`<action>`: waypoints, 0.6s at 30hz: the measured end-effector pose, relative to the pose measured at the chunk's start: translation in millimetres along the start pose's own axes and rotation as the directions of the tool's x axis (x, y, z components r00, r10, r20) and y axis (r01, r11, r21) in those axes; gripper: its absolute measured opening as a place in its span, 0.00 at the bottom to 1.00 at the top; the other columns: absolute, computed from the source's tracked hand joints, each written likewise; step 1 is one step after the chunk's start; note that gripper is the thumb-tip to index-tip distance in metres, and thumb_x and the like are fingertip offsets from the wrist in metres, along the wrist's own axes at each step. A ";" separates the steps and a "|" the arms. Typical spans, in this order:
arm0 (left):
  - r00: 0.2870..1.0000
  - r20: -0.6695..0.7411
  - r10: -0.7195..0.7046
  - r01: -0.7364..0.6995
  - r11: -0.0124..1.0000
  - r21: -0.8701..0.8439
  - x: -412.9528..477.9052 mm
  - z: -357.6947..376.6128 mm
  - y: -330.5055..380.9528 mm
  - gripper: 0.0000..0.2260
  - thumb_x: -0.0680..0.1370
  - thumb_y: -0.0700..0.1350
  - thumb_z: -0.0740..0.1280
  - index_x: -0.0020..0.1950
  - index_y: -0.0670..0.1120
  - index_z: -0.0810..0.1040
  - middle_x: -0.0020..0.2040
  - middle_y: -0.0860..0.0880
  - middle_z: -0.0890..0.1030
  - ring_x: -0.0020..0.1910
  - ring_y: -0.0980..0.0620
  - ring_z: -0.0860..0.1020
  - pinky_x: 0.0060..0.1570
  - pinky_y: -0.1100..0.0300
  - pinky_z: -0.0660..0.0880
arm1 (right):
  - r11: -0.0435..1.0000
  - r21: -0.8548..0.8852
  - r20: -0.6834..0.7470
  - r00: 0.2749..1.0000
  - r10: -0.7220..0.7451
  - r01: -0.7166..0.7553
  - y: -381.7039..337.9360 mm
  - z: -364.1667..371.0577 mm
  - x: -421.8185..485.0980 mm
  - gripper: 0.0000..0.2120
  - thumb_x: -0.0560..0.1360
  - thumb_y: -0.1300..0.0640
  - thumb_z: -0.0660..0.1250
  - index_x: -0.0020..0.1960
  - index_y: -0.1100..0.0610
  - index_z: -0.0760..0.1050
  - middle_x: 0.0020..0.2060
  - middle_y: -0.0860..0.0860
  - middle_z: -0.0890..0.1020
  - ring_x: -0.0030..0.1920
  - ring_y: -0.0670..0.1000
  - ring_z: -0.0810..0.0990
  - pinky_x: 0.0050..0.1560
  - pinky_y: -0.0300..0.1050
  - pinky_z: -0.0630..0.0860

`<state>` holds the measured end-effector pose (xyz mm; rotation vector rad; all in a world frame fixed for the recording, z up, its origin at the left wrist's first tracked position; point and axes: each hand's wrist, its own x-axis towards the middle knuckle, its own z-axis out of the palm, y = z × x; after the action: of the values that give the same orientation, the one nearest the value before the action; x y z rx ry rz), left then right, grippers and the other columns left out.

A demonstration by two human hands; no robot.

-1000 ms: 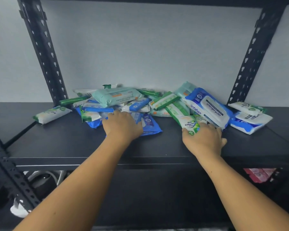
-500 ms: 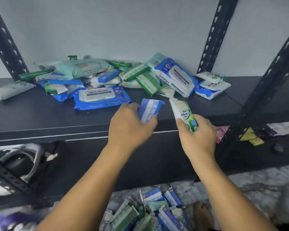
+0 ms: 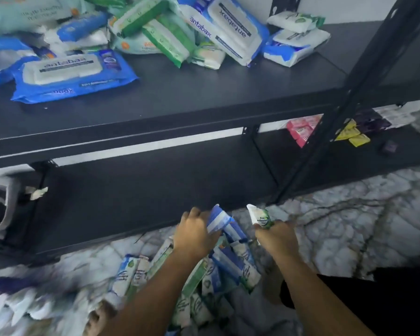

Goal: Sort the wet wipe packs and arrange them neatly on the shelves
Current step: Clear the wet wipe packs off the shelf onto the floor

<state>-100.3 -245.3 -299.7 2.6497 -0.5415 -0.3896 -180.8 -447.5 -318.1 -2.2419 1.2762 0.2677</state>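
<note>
Left hand [image 3: 194,236] grips blue pack [image 3: 216,219], right hand [image 3: 277,238] green pack [image 3: 261,218], over floor pile [image 3: 233,265].

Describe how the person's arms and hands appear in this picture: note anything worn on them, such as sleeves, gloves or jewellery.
The left hand and right hand are both bare, with no gloves. The left forearm and right forearm are uncovered as far as the picture's lower edge, so no sleeve shows. No watch, bracelet or wristband is visible on either wrist. The picture is too blurred to rule out rings.
</note>
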 end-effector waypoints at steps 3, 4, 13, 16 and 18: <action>0.980 0.186 -0.067 0.051 0.995 0.090 20.0 40.8 -23.4 0.27 0.78 0.63 0.64 0.75 0.58 0.67 0.69 0.50 0.69 0.68 0.43 0.67 0.65 0.45 0.72 | 0.981 -0.193 0.057 0.998 0.036 -0.024 17.5 26.4 23.8 0.39 0.57 0.24 0.56 0.48 0.54 0.81 0.44 0.52 0.80 0.45 0.58 0.79 0.51 0.51 0.77; 0.972 0.221 -0.078 0.049 0.990 0.133 25.8 53.7 -29.7 0.27 0.79 0.64 0.62 0.77 0.58 0.65 0.70 0.50 0.68 0.69 0.43 0.66 0.66 0.44 0.70 | 0.967 -0.256 0.058 0.998 0.024 -0.008 22.2 32.6 29.2 0.42 0.57 0.22 0.56 0.50 0.54 0.82 0.46 0.54 0.81 0.47 0.58 0.78 0.53 0.52 0.76; 0.978 0.205 -0.024 -0.027 0.970 0.240 75.4 126.0 -69.5 0.26 0.79 0.58 0.66 0.76 0.56 0.67 0.72 0.52 0.70 0.69 0.45 0.68 0.65 0.49 0.66 | 0.959 -0.277 0.167 0.986 -0.016 0.062 3.7 84.8 55.9 0.31 0.77 0.36 0.63 0.70 0.59 0.73 0.65 0.58 0.74 0.66 0.60 0.74 0.62 0.51 0.74; 0.955 0.294 -0.023 -0.055 0.965 0.255 83.5 138.1 -79.9 0.30 0.78 0.55 0.67 0.79 0.58 0.61 0.74 0.53 0.67 0.71 0.46 0.66 0.67 0.48 0.64 | 0.954 -0.286 0.253 0.967 -0.018 0.092 15.3 109.1 68.3 0.37 0.77 0.37 0.62 0.79 0.53 0.58 0.72 0.59 0.67 0.71 0.63 0.67 0.66 0.56 0.71; 0.945 0.325 -0.020 -0.066 0.965 0.254 86.2 142.8 -83.9 0.33 0.77 0.51 0.68 0.80 0.57 0.59 0.75 0.52 0.65 0.72 0.46 0.65 0.68 0.47 0.64 | 0.940 -0.317 0.281 0.959 -0.038 0.130 19.8 114.5 72.1 0.39 0.76 0.38 0.64 0.81 0.50 0.52 0.74 0.60 0.63 0.72 0.64 0.65 0.67 0.57 0.68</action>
<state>-46.9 -258.7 -478.1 2.8427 -0.7727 -0.8100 -148.7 -446.1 -451.0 -2.4242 1.0456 0.7820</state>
